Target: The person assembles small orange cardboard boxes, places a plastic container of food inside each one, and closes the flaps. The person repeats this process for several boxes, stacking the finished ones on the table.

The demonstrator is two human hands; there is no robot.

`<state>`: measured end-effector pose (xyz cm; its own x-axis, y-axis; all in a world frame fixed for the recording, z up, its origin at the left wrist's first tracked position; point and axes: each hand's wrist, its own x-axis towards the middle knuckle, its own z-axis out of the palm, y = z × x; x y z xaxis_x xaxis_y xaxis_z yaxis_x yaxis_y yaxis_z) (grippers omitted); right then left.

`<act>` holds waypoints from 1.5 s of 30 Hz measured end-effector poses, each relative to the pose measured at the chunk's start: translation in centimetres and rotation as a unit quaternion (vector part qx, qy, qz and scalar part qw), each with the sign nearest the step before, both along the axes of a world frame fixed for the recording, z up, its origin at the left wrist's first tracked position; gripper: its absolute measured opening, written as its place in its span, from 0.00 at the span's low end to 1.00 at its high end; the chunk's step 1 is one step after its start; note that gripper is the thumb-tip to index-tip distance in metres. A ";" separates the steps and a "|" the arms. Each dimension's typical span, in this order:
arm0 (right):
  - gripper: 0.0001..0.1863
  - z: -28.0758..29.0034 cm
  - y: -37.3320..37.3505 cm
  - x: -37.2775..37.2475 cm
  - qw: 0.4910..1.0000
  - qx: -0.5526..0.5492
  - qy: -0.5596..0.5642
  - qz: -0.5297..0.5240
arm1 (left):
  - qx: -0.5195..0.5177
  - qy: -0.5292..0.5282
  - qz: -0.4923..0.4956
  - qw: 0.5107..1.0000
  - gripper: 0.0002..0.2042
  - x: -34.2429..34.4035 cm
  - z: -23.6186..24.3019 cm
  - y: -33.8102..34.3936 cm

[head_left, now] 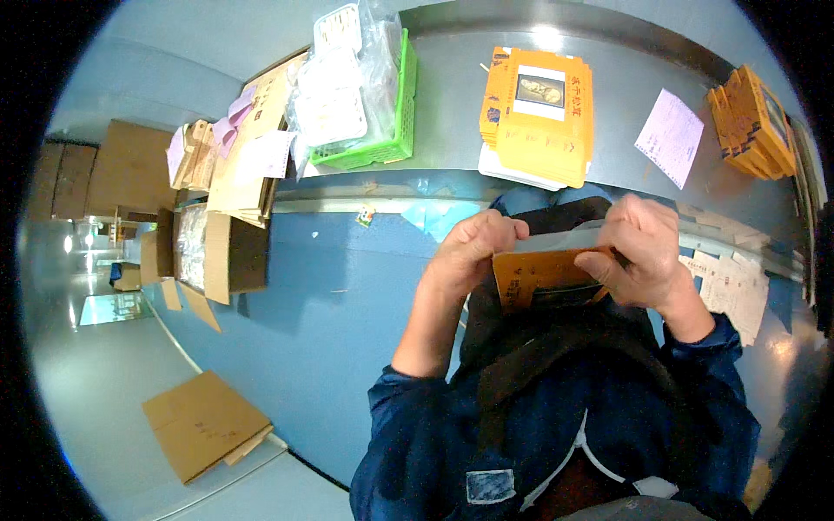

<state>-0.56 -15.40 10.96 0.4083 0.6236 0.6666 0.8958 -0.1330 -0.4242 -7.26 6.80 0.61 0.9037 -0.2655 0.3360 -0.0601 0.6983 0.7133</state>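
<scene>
Both hands hold an orange printed package (543,280) in front of my lap. My left hand (473,249) has its fingers curled at the package's upper left corner. At the other end, my right hand (643,253) is closed round it, with the thumb pressed on the front face. A translucent plastic piece (560,240) shows along the top edge between the hands; I cannot tell whether it is part of the package. On the metal table ahead lies a stack of similar orange packages (543,143), each with a picture panel.
A green basket (405,104) with clear plastic packs stands left of the stack. To the right are a pale purple sheet (669,137) and more orange packages (745,130). Cardboard boxes (234,256) stand at the left, and a flattened carton (207,425) lies lower left.
</scene>
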 end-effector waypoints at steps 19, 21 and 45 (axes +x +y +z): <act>0.07 -7.1 -3.0 -0.7 0.687 0.176 0.701 0.067 | 0.199 0.039 0.319 0.926 0.04 -3.0 0.4 -4.2; 0.08 -6.6 -2.8 0.4 0.689 0.115 0.715 0.045 | 0.144 0.036 0.279 0.949 0.04 -2.8 0.8 -4.5; 0.23 -5.2 -4.8 -3.7 0.906 0.090 0.387 -0.148 | 0.256 0.192 0.413 0.853 0.14 -5.4 2.2 -7.8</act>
<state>-4.28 -20.22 5.76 0.9284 0.3199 0.1889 0.2569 -0.1854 -0.9485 -12.62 -0.99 2.85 0.8705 0.4921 0.0039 -0.0739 0.1229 0.9897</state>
